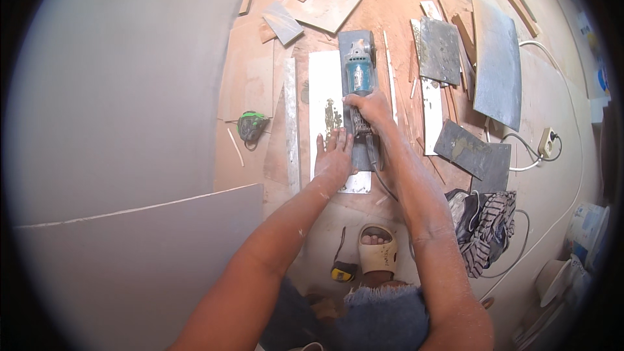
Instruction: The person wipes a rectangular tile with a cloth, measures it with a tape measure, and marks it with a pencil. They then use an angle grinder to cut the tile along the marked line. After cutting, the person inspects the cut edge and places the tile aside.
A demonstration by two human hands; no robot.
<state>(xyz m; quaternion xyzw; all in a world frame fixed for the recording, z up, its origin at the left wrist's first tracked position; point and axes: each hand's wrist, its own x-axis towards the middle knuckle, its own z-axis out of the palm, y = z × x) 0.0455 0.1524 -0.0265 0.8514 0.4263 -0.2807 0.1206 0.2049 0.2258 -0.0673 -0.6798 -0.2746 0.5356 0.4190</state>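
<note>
1. Head view: the right hand (369, 108) is clenched around the body of a grey and teal angle grinder (358, 78), which points away from the person over a grey strip of tile (357, 45). Gripping it at mid-body seems meant to steady the tool along the strip.
2. The left hand (333, 158) lies flat, fingers spread and released, on the white tile (323, 84) just left of the grinder. It grasps nothing and appears to pin the tile to the floor.
3. A long metal straightedge (291, 123) lies to the left of the white tile, parallel to it, probably as a guide.
4. A green tape measure (251, 125) rests further left, near the large grey board (123, 91).
5. The near foot, in a pale sandal (378, 251), sits just below the tile's near end, with a yellow and black tool (342, 272) beside it.
6. Grey tile offcuts (469, 149) and a wall socket (546, 142) with its cable lie to the right.
</note>
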